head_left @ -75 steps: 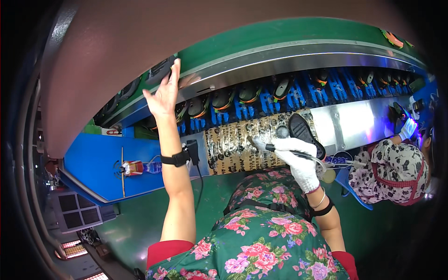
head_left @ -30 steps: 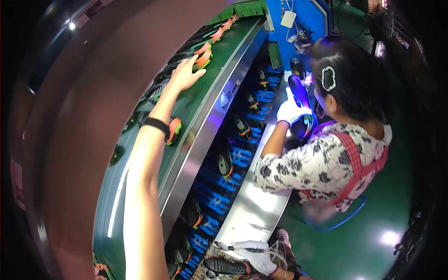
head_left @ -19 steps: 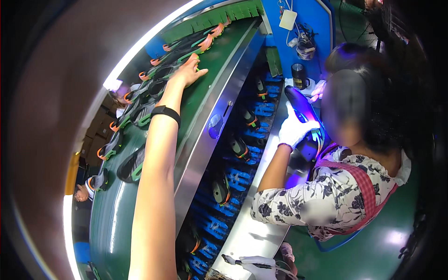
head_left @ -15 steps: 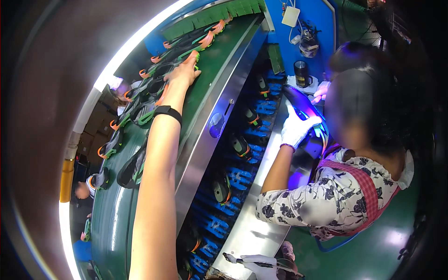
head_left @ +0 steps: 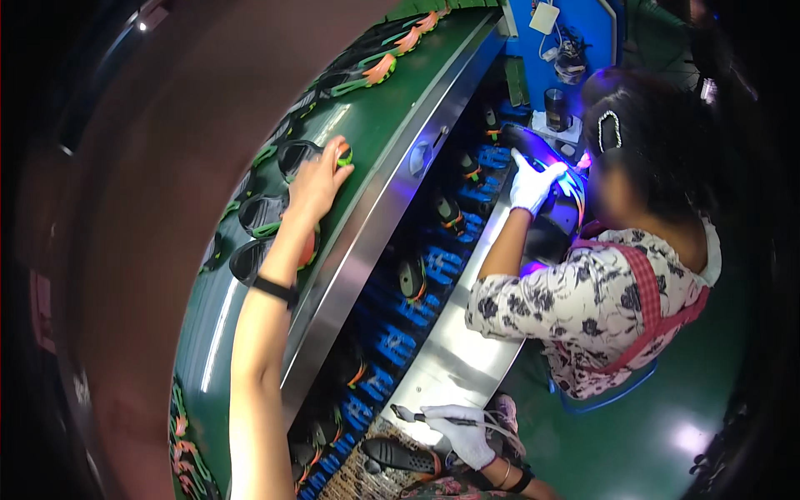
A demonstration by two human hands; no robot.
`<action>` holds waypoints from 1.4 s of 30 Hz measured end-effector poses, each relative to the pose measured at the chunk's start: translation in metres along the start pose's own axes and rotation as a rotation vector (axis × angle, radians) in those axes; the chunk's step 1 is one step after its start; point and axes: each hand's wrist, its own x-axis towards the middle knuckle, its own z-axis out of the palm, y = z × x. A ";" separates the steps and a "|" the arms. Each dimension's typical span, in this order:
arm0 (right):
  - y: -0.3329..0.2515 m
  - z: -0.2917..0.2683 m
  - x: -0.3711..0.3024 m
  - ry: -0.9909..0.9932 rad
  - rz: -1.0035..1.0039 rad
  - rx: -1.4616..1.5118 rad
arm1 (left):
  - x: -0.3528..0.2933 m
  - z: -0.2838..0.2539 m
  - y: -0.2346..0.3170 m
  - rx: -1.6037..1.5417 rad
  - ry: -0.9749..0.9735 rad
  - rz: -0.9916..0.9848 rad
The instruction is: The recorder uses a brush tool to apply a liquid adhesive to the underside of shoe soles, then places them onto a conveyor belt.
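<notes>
My bare left hand (head_left: 315,185), with a black band at the wrist, reaches over the green belt (head_left: 392,108). Its fingers and thumb are closed on the orange-and-green end of a black shoe sole (head_left: 345,154); the rest of this piece is partly hidden by the hand. Beside the forearm lie more black soles (head_left: 263,215) with green edges. Low in the view, my right hand (head_left: 462,435) wears a white glove and holds a thin brush-like tool (head_left: 406,413) trailing a pale tube. A black perforated sole (head_left: 402,457) rests just below that tool.
A steel rail (head_left: 367,225) divides the belt from a lower line of blue brackets (head_left: 396,340) carrying dark shoes. Across the metal ledge (head_left: 442,367), a co-worker (head_left: 608,283) handles a shoe (head_left: 560,200) under violet light. A dark cup (head_left: 555,108) stands behind.
My left hand has come back along the belt toward me. My view has shifted, bringing more of my right hand and the perforated sole into sight.
</notes>
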 end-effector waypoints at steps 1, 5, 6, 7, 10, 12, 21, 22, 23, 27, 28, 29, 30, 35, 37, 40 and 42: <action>0.008 0.004 -0.004 -0.025 -0.066 -0.053 | -0.038 -0.014 0.003 -0.028 0.016 0.004; 0.018 0.019 -0.017 -0.125 -0.098 -0.008 | -0.158 -0.034 -0.018 -0.097 0.057 0.107; 0.020 0.023 -0.024 -0.133 -0.058 -0.003 | -0.191 -0.035 -0.031 -0.082 0.090 0.129; 0.020 0.028 -0.030 -0.140 -0.022 0.003 | -0.222 -0.037 -0.044 -0.066 0.125 0.153; 0.028 0.045 -0.053 -0.163 0.034 0.008 | -0.316 -0.047 -0.083 -0.073 0.186 0.092; 0.039 0.058 -0.062 -0.160 0.068 0.048 | -0.364 -0.041 -0.115 -0.070 0.130 -0.003; 0.103 0.094 -0.111 -0.150 -0.007 0.110 | -0.520 -0.050 -0.167 0.053 0.431 -0.302; 0.101 0.106 -0.116 -0.118 0.027 0.142 | -0.537 -0.052 -0.168 0.075 0.286 -0.487; 0.101 0.117 -0.124 -0.081 0.058 0.174 | -0.557 -0.049 -0.174 0.083 0.209 -0.521; 0.127 0.141 -0.152 -0.160 0.096 0.195 | -0.627 -0.031 -0.213 -0.481 0.442 -0.350; 0.130 0.146 -0.159 -0.170 0.106 0.168 | -0.641 -0.030 -0.214 -1.021 0.434 -0.438; 0.134 0.153 -0.164 -0.180 0.103 0.224 | -0.659 -0.036 -0.222 -1.220 0.406 -0.495; 0.141 0.154 -0.169 -0.156 0.145 0.259 | -0.672 -0.042 -0.219 -1.319 0.441 -0.482; 0.154 0.166 -0.189 -0.222 0.258 0.422 | -0.787 -0.035 -0.224 -1.661 0.800 -0.393; 0.151 0.180 -0.197 -0.217 0.274 0.418 | -0.829 -0.013 -0.210 -1.250 0.879 -0.612; 0.147 0.193 -0.205 -0.332 0.244 0.405 | -0.835 -0.017 -0.136 -1.286 0.856 -0.679; 0.132 0.212 -0.217 -0.373 0.220 0.334 | -0.835 -0.004 -0.117 -1.521 0.875 -0.774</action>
